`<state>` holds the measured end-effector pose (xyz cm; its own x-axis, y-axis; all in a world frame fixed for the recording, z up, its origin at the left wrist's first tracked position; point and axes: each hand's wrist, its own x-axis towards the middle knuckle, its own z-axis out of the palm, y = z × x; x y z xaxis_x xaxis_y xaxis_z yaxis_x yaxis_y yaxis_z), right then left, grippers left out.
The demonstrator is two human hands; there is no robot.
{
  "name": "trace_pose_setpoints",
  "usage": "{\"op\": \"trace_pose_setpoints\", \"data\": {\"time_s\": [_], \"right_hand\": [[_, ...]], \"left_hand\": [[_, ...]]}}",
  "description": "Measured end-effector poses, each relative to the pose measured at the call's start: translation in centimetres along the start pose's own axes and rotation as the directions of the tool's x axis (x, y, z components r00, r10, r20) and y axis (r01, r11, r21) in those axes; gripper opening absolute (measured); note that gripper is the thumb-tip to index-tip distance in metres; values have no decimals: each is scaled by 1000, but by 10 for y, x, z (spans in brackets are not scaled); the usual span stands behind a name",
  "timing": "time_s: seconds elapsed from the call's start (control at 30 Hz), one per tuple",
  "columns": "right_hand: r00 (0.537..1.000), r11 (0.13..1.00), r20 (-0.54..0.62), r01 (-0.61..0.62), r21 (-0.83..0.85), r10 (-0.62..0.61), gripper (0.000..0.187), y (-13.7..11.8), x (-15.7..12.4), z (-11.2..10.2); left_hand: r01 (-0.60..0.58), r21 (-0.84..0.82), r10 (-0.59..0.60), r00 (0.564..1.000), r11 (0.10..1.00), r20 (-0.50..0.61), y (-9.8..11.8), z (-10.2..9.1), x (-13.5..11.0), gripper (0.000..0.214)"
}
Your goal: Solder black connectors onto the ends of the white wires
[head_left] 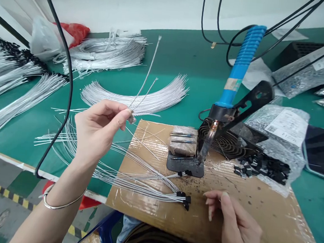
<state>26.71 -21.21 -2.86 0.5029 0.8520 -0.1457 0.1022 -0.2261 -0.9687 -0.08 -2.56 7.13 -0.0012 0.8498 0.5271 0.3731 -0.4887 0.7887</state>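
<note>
My left hand (101, 126) is raised above the bench, thumb and forefinger pinched on a couple of thin white wires (147, 77) that point up and away. A small greyish lump, too unclear to name, shows at its fingertips. Low over the cardboard at the right, my right hand (235, 221) has loosely curled fingers, thumb apart, with nothing seen in it. Left of that hand lie white wires with black connectors (184, 199) on their ends. The soldering iron (235, 75), blue-handled, rests tip down in its black stand (225, 137).
Bundles of white wire (136, 97) lie across the green bench (195, 56). A cardboard sheet (149, 206) covers the front. Loose black connector housings (265, 167) spill beside plastic bags, near a phone (322, 149). A black cable (68, 61) hangs at the left.
</note>
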Motion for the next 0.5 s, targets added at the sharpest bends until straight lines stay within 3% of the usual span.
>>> {"op": "trace_pose_setpoints", "data": {"time_s": [0.17, 0.37, 0.43, 0.5], "right_hand": [[1000, 1000, -13, -22, 4, 22, 51, -1, 0, 1], [1000, 1000, -26, 2, 25, -2, 48, -3, -2, 1], [999, 999, -19, 27, 32, -26, 40, -7, -4, 0], [998, 997, 19, 67, 49, -68, 31, -14, -7, -2]], "left_hand": [[-64, -30, 64, 998, 997, -11, 15, 3, 1, 11], [-7, 26, 6, 1000, 1000, 17, 12, -3, -17, 12], [31, 119, -43, 993, 992, 106, 16, -8, -30, 12], [14, 226, -79, 956, 974, 282, 24, -15, -44, 12]]}}
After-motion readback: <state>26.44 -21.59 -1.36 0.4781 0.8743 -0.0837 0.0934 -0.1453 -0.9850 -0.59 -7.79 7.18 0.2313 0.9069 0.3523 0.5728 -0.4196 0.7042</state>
